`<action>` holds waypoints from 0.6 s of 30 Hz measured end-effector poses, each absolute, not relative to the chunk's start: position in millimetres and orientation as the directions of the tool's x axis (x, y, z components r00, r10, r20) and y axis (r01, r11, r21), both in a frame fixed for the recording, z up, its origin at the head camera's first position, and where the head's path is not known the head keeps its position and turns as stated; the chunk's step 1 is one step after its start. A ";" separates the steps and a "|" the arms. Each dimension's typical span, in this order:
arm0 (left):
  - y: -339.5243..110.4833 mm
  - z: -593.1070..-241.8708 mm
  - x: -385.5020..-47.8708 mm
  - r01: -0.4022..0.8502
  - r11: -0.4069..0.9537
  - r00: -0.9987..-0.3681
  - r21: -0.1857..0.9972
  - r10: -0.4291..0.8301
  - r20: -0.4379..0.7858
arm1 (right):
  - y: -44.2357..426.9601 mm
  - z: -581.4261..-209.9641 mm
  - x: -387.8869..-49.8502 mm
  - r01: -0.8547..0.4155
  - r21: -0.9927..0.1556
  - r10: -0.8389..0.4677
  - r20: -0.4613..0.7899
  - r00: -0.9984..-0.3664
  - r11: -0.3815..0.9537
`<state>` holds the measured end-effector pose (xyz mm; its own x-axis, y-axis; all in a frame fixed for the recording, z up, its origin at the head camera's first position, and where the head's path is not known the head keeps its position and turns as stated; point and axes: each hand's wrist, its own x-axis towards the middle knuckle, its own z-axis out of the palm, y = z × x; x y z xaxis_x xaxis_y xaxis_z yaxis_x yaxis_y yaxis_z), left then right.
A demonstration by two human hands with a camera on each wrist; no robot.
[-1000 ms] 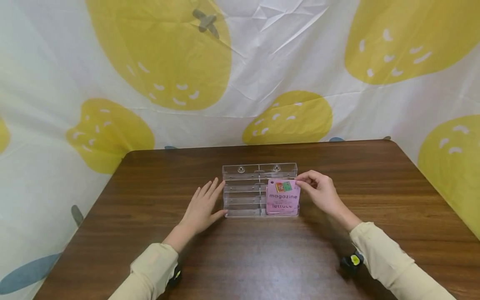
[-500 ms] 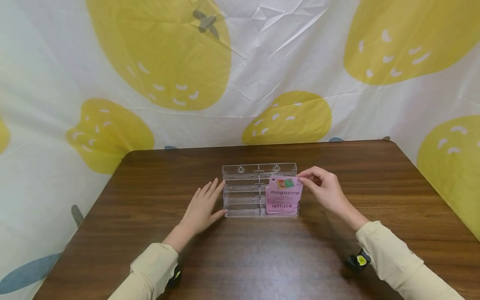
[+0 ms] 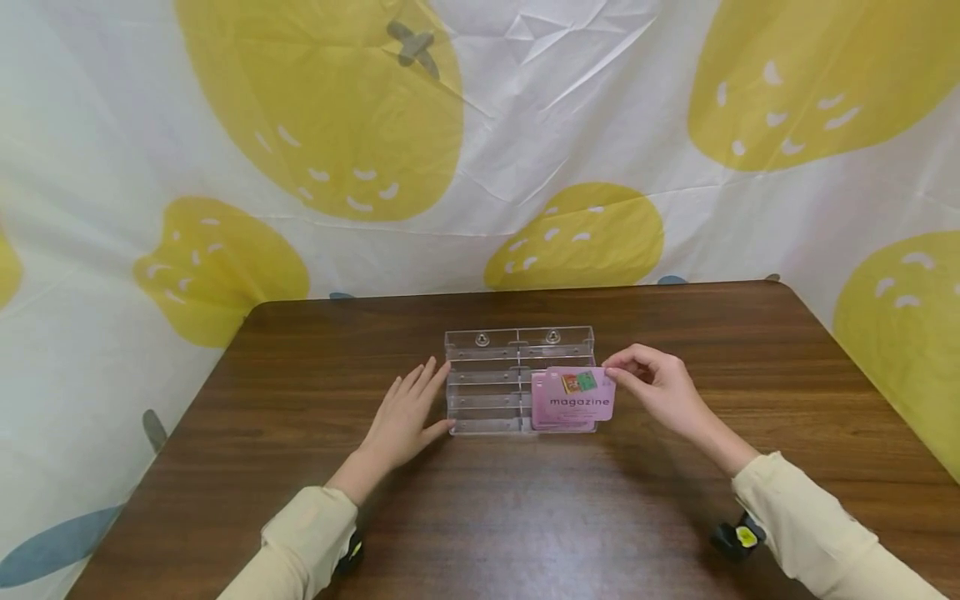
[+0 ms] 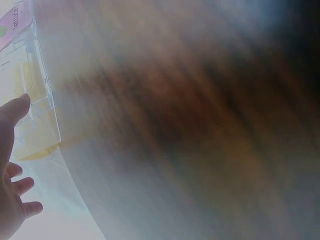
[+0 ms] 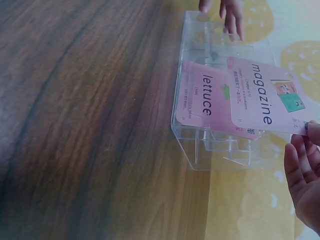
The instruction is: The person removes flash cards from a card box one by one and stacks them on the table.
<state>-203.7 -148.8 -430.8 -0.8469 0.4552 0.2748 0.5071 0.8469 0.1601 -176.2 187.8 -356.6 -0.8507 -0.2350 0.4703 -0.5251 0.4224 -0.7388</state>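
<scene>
While our left hand [image 3: 401, 421] rests, fingers extended, against the clear rack [image 3: 483, 378] between our hands (presumably to steady it), our right hand [image 3: 663, 390] pinches the magazine card [image 3: 580, 402] by one corner, just to that hand's left, overlapping the lettuce card [image 5: 199, 97].

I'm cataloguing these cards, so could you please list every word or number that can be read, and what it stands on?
"magazine": on the held pink card, pinched by the right hand.
"lettuce": on the lower pink card, in the clear holder.
Unreadable: the smaller print on both cards, too small and blurred.
</scene>
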 end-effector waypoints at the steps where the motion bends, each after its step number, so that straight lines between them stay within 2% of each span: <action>1: -148.9 -431.1 -203.9 0.508 0.847 -0.846 0.159 0.456 0.276 | 189.0 -358.4 -176.5 -0.525 -0.737 -0.239 0.469 -0.851 0.425; 5: -149.3 -432.1 -204.5 0.505 0.848 -0.848 0.159 0.454 0.272 | 195.9 -370.1 -181.4 -0.497 -0.753 -0.247 0.431 -0.868 0.431; 10: -149.9 -432.1 -204.2 0.497 0.853 -0.854 0.158 0.448 0.264 | 202.8 -382.6 -186.1 -0.411 -0.822 -0.286 0.316 -0.905 0.394; 18: -149.1 -432.1 -202.6 0.497 0.852 -0.854 0.166 0.445 0.270 | 207.9 -393.1 -180.1 -0.277 -0.887 -0.361 0.137 -0.922 0.370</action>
